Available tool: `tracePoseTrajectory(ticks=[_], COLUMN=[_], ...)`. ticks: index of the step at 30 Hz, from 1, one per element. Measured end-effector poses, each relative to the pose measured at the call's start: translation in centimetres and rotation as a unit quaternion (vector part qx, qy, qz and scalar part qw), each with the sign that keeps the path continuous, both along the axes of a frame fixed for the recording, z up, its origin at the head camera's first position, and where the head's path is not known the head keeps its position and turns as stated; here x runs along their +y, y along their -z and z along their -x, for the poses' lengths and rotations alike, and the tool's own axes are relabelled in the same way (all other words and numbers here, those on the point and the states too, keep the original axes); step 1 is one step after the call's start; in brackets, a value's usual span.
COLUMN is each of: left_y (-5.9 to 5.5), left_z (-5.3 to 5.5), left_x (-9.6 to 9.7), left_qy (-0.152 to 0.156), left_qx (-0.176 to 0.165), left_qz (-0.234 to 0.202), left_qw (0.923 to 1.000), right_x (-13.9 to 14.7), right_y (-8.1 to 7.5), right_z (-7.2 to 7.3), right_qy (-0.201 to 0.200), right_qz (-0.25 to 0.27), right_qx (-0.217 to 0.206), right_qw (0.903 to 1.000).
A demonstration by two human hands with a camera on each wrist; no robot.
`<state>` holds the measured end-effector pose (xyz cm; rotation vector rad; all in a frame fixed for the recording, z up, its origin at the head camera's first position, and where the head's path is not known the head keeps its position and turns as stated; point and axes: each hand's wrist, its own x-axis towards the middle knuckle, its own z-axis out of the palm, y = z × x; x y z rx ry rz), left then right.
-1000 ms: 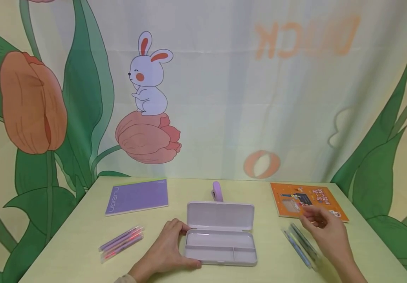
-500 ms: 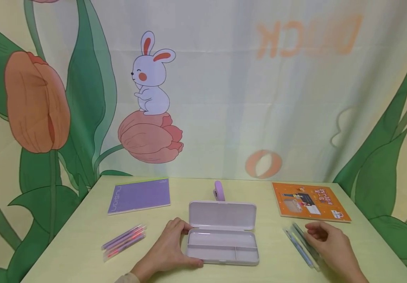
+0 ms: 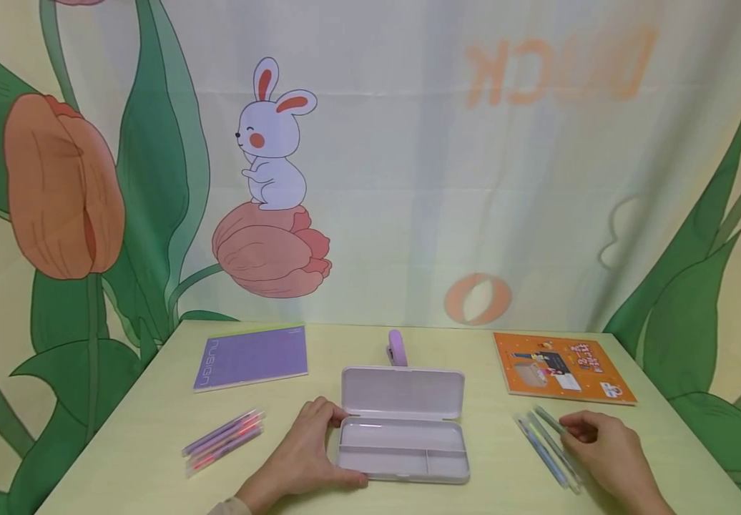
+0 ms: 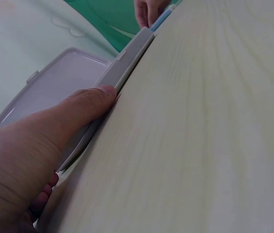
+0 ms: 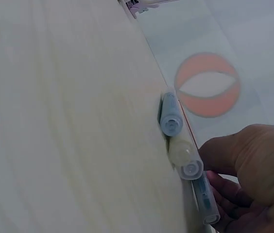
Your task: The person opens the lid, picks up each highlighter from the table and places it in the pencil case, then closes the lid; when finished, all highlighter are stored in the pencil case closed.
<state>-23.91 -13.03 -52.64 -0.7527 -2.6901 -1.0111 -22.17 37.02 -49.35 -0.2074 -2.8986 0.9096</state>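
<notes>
A pale grey-lilac pencil case [image 3: 403, 450] lies on the table with its lid [image 3: 403, 393] raised; a long compartment and two smaller ones show bare inside. My left hand [image 3: 306, 450] grips the case's left end, thumb on the front wall and fingers at the back corner. In the left wrist view the thumb [image 4: 91, 102] presses along that wall. On the right, my right hand [image 3: 605, 447] pinches a dark green pen [image 3: 549, 419], seen low in the right wrist view as a teal-tinted barrel [image 5: 206, 201]. Beside it lie a blue pen [image 3: 544, 454] and pale yellow and clear ones.
Several purple and pink pens [image 3: 225, 440] lie at the left. A purple notebook [image 3: 254, 357] is at the back left and an orange booklet [image 3: 563, 368] at the back right. Behind the lid stands a purple stapler-like item [image 3: 396, 348]. A printed curtain [image 3: 396, 179] hangs beyond the table.
My right hand has come down from above the orange booklet's front edge to the pens and taken hold of the green one, which has turned slightly. The left hand stays on the case.
</notes>
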Motion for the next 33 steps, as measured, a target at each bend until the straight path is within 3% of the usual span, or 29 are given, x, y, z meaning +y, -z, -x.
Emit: tracePoseTrajectory(ticks=[5, 15, 21, 27, 33], left_y=[0.0, 0.0, 0.1, 0.1, 0.1], left_z=[0.0, 0.1, 0.2, 0.2, 0.2], left_x=[-0.2, -0.2, -0.2, -0.1, -0.3], left_qy=[0.001, -0.002, 0.000, 0.002, 0.004], left_qx=[0.009, -0.011, -0.007, -0.010, -0.010], left_qz=[-0.003, -0.003, 0.002, 0.001, -0.005], left_qw=[1.0000, 0.9999, 1.0000, 0.9999, 0.9999], right_x=[0.1, -0.4, -1.8, -5.3, -9.0], right_y=[0.0, -0.6, -1.7, -2.9, -3.8], right_z=[0.2, 0.2, -0.3, -0.7, -0.6], right_qy=[-0.002, -0.004, -0.017, -0.045, -0.112], right_qz=[-0.013, -0.001, 0.007, 0.005, 0.026], right_qx=[0.008, 0.004, 0.032, 0.087, 0.188], right_qw=[0.9999, 1.0000, 0.9993, 0.9952, 0.9754])
